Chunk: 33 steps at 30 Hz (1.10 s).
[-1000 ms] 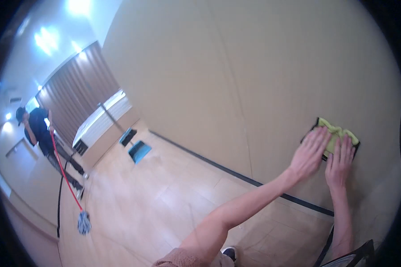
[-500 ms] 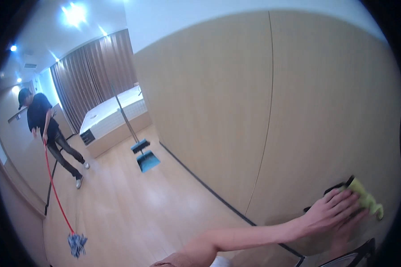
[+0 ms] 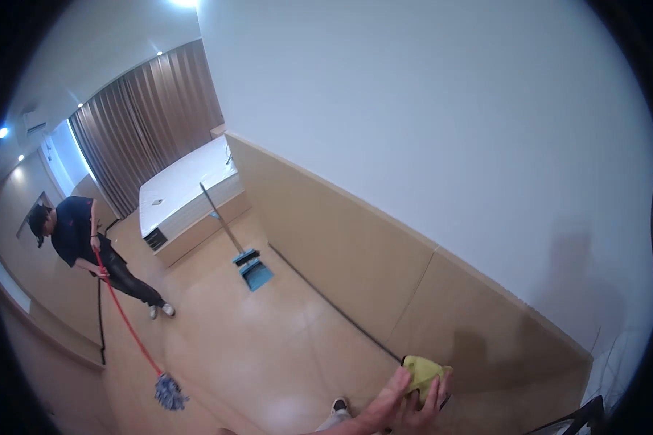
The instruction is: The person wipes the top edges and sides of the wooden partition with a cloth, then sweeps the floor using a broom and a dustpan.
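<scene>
While the left hand (image 3: 392,390) holds a yellow cloth (image 3: 422,371), the half-curled right hand (image 3: 422,413) grips it too.

Matt, creased cloth (image 3: 424,370) – smooth wood-look panelling (image 3: 334,243) – glossy floor (image 3: 239,348)

Tan floor (image 3: 268,351) bears: blue dustpan (image 3: 257,276) with broom (image 3: 247,257); mop head (image 3: 170,392); bed base (image 3: 203,229) under white mattress (image 3: 189,177)

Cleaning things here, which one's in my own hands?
The yellow-green cloth; the co-worker grips the mop, and nobody holds the broom or dustpan.
</scene>
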### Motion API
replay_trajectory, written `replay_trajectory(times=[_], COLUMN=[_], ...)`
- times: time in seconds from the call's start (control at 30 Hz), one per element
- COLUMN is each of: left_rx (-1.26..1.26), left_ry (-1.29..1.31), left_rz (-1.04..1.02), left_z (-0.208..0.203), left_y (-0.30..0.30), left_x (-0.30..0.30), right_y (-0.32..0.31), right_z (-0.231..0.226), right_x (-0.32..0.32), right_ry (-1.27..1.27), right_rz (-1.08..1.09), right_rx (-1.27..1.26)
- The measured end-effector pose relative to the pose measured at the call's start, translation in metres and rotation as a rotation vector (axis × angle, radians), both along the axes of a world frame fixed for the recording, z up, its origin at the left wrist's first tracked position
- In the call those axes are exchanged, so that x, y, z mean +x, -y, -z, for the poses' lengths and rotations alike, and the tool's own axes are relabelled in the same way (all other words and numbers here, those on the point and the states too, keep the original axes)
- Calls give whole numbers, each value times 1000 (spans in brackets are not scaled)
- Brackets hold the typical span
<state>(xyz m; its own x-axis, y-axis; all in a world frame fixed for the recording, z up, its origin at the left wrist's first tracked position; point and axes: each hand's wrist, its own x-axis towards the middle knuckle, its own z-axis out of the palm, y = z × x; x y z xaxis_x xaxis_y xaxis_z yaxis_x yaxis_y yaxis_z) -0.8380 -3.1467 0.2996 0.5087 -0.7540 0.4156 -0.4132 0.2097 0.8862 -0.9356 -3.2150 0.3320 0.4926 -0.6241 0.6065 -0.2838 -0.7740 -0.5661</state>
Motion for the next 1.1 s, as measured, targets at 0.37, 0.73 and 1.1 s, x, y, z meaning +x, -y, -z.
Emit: replay_trajectory(times=[0.37, 0.73, 1.1], left_rx=[203, -71, 236], left_ry=[-1412, -1528, -614], left_rz=[327, 129, -333], left_z=[-23, 47, -75], left_y=[-104, -165, -84], left_x=[149, 301, 487], right_y=[-18, -23, 38], right_z=[-62, -60, 52], right_x=[135, 306, 537], right_ry=[-1, -105, -187], right_rz=[-522, -1082, -999], right_rx=[412, 877, 1864])
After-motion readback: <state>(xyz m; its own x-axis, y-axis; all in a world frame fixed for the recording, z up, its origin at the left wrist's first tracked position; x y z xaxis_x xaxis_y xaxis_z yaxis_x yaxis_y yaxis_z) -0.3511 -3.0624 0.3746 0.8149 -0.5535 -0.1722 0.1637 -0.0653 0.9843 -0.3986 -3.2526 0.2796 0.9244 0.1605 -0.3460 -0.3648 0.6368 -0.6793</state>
